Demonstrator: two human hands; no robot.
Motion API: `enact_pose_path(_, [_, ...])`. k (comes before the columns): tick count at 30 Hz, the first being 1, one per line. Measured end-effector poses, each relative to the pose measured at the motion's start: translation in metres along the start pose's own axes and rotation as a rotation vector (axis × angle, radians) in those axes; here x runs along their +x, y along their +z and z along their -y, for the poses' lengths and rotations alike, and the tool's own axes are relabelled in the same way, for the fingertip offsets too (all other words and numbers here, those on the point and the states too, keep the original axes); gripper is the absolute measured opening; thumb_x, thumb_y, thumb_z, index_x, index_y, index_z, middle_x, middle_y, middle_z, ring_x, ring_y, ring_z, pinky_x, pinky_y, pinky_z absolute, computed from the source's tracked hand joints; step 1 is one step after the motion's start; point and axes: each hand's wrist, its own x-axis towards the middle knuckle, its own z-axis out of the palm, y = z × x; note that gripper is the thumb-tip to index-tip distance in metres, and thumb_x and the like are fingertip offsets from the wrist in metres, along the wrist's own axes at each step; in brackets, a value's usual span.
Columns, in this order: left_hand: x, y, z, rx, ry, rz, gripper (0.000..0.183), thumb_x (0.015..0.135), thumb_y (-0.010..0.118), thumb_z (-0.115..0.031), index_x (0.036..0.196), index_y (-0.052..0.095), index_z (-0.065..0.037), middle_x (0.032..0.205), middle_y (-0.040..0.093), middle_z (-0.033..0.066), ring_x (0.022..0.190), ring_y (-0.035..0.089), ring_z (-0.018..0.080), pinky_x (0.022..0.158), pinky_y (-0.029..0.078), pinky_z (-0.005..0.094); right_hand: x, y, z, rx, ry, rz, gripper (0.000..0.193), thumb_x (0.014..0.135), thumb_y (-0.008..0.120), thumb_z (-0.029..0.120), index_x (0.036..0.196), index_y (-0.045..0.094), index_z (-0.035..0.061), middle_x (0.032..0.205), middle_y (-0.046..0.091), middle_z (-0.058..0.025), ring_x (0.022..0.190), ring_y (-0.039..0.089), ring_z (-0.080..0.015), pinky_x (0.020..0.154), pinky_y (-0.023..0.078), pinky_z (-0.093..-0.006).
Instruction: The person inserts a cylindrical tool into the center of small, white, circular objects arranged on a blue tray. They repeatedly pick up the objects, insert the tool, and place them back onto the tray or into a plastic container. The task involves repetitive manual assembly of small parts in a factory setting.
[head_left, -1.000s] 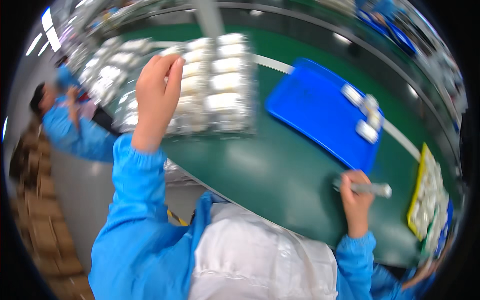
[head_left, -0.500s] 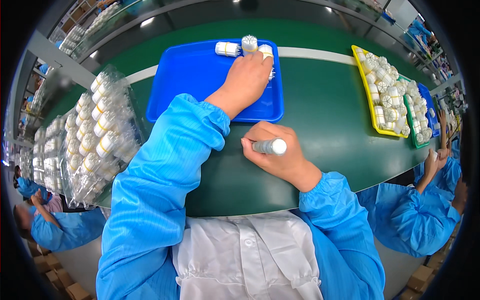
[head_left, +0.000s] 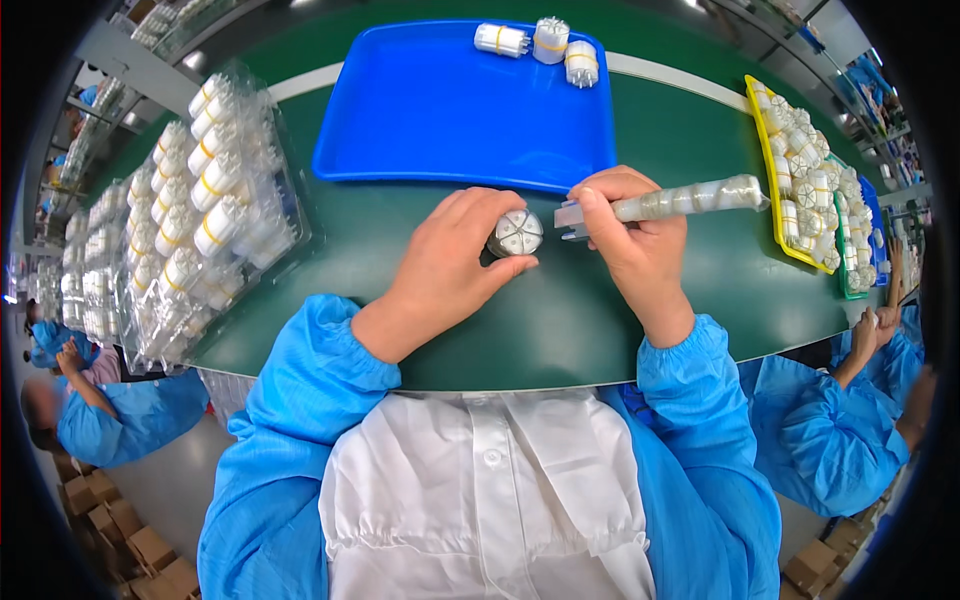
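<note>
My left hand point(head_left: 440, 265) is closed round a short white cylindrical bundle point(head_left: 519, 232) on the green table, its round end facing up and split into wedge-like segments. Just to its right, my right hand point(head_left: 645, 245) grips a pen-like tool point(head_left: 690, 198) wrapped in pale tape. The tool's flat, forked-looking tip points toward the bundle without touching it. Beyond both hands lies a blue tray point(head_left: 450, 110). In its far right corner are three similar bundles with yellow bands: one lying down point(head_left: 501, 40), one upright point(head_left: 551, 42) and one tilted point(head_left: 581, 65).
Clear plastic trays point(head_left: 290, 205) full of banded white bundles stand on the left. At the right, a yellow tray point(head_left: 774, 195) heaped with bundles sits beside a green tray point(head_left: 845, 255). Co-workers in blue sleeves point(head_left: 835, 425) work on both sides.
My left hand has come back from the blue tray with one bundle, now in front of me. My right hand has moved right and turned the tool so its tip points left.
</note>
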Motion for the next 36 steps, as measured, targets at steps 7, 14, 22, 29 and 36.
enact_pose_path(7, [-0.008, 0.004, 0.009, -0.126, -0.009, 0.060, 0.054, 0.076, 0.085, -0.011, 0.124, 0.063, -0.005, 0.119, 0.068, 0.0140, 0.109, 0.065, 0.0337, 0.092, 0.053, 0.0405, -0.004, 0.010, -0.011, -0.084, -0.095, 0.099, 0.006, 0.086, 0.072, 0.000, 0.081, 0.069, 0.0013, 0.077, 0.069, -0.0069, 0.070, 0.064, -0.0169, 0.059, 0.048, -0.0310])
enact_pose_path(14, [-0.009, 0.006, 0.006, -0.073, 0.030, 0.037, 0.055, 0.075, 0.086, -0.013, 0.125, 0.064, -0.005, 0.120, 0.067, 0.0147, 0.110, 0.064, 0.0345, 0.093, 0.053, 0.0418, -0.008, 0.015, -0.012, -0.171, -0.171, 0.148, 0.006, 0.085, 0.074, 0.002, 0.082, 0.068, 0.0014, 0.083, 0.070, -0.0074, 0.071, 0.065, -0.0200, 0.061, 0.050, -0.0334])
enact_pose_path(22, [-0.009, 0.009, -0.001, -0.038, -0.023, 0.001, 0.055, 0.077, 0.080, -0.009, 0.127, 0.058, -0.005, 0.115, 0.065, 0.0133, 0.107, 0.061, 0.0330, 0.088, 0.053, 0.0418, -0.010, 0.012, -0.017, -0.047, -0.072, 0.098, 0.005, 0.086, 0.074, 0.002, 0.085, 0.069, 0.0013, 0.082, 0.070, -0.0072, 0.074, 0.067, -0.0191, 0.063, 0.051, -0.0324])
enact_pose_path(29, [-0.010, 0.012, 0.000, -0.090, 0.011, -0.007, 0.065, 0.075, 0.081, -0.006, 0.134, 0.053, -0.004, 0.113, 0.067, 0.0121, 0.105, 0.064, 0.0301, 0.089, 0.054, 0.0381, -0.007, 0.012, -0.012, -0.128, -0.083, 0.118, 0.006, 0.085, 0.075, 0.001, 0.083, 0.069, 0.0010, 0.080, 0.069, -0.0070, 0.071, 0.065, -0.0187, 0.062, 0.050, -0.0320])
enact_pose_path(36, [-0.008, 0.015, 0.000, 0.007, -0.047, 0.000, 0.068, 0.075, 0.081, -0.005, 0.136, 0.051, -0.004, 0.113, 0.067, 0.0113, 0.106, 0.064, 0.0300, 0.089, 0.053, 0.0380, -0.007, 0.013, -0.015, -0.117, -0.165, 0.106, 0.006, 0.086, 0.074, 0.001, 0.083, 0.069, 0.0011, 0.079, 0.069, -0.0070, 0.070, 0.065, -0.0194, 0.061, 0.050, -0.0318])
